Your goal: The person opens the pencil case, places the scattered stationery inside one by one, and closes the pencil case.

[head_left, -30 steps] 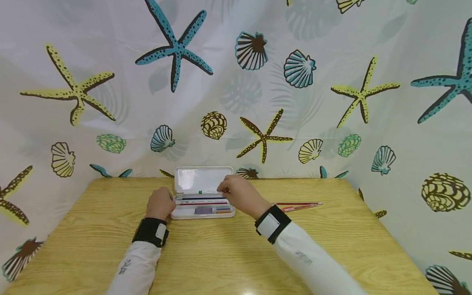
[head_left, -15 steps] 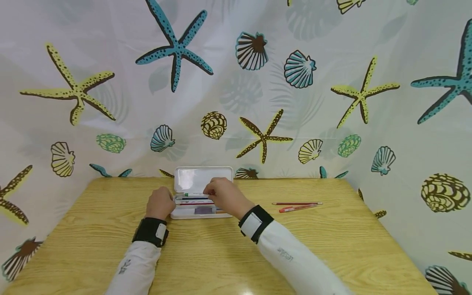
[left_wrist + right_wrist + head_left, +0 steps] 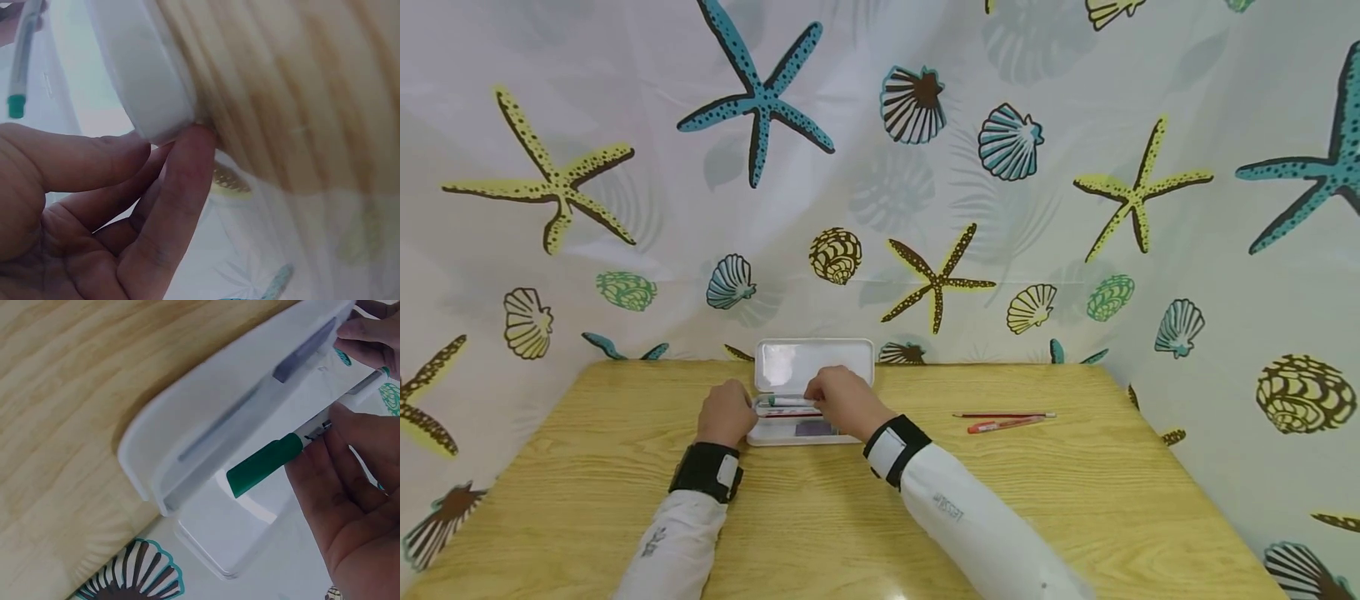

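Note:
A white pencil case point(image 3: 767, 434) lies on the table with its lid point(image 3: 782, 364) standing up behind it. My left hand point(image 3: 726, 414) grips the case's left end, thumb and fingertips at the white wall point(image 3: 150, 75) in the left wrist view. Over the rear of the case my right hand point(image 3: 848, 404) pinches a white marker point(image 3: 312, 429) with a green cap at one end. In the head view the marker lies level, lengthwise along the case. Inside the case show a red pencil point(image 3: 793, 414) and a purplish block point(image 3: 814, 428). My right hand hides the case's right part.
Right of the case, a red pencil point(image 3: 1000, 414) and a pinkish-red pen point(image 3: 1006, 424) lie on the wooden table point(image 3: 820, 517). A white curtain point(image 3: 820, 192) with starfish and shell prints hangs behind the table's far edge.
My right hand has moved left and slightly toward me, carrying the marker lower over the rear of the case. My left hand has stayed at the case's left end.

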Motion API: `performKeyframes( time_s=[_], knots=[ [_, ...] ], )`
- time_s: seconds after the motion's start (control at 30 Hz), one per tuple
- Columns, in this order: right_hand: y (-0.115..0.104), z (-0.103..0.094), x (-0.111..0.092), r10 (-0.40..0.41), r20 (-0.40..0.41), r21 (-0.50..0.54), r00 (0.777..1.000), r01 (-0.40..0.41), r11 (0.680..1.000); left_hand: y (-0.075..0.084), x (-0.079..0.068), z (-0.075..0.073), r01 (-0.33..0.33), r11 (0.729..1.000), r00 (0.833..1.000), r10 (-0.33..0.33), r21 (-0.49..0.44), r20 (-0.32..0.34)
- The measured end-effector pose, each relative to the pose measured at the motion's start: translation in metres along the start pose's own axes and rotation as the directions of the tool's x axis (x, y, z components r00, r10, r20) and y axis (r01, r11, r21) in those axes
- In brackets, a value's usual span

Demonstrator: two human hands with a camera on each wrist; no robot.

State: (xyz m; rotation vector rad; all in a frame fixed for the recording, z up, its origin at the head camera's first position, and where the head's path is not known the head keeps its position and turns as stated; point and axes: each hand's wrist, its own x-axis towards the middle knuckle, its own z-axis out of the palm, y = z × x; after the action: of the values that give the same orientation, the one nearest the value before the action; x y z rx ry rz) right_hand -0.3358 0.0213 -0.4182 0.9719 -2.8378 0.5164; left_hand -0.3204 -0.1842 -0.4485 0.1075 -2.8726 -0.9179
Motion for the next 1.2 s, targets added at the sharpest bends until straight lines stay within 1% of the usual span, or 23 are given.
performKeyframes(
  time_s=[0.1,0.37,0.53,0.8,1.2],
  knots=[
    [0.002,0.005,0.003,0.028,0.026,-0.009,0.999,-0.028,1.000,-0.001,0.001,0.001,0.011,1.000,1.000,-0.011,0.000,0.015],
    [0.006,0.009,0.005,0.070,0.047,-0.045,0.996,-0.068,0.997,-0.002,0.004,0.001,0.004,1.000,1.000,-0.004,-0.018,0.005],
    [0.011,0.013,0.005,0.070,0.046,-0.074,0.996,-0.067,0.995,-0.001,0.002,0.001,0.000,1.000,1.000,0.000,-0.017,0.000],
    [0.014,0.015,0.005,0.066,0.043,-0.084,0.997,-0.062,0.994,-0.002,0.001,0.001,-0.016,1.000,1.000,0.016,-0.021,-0.008],
    [0.013,0.018,0.007,0.081,0.060,-0.110,0.995,-0.074,0.991,-0.002,0.001,0.000,-0.010,1.000,1.000,0.010,-0.021,0.007]
  ],
)
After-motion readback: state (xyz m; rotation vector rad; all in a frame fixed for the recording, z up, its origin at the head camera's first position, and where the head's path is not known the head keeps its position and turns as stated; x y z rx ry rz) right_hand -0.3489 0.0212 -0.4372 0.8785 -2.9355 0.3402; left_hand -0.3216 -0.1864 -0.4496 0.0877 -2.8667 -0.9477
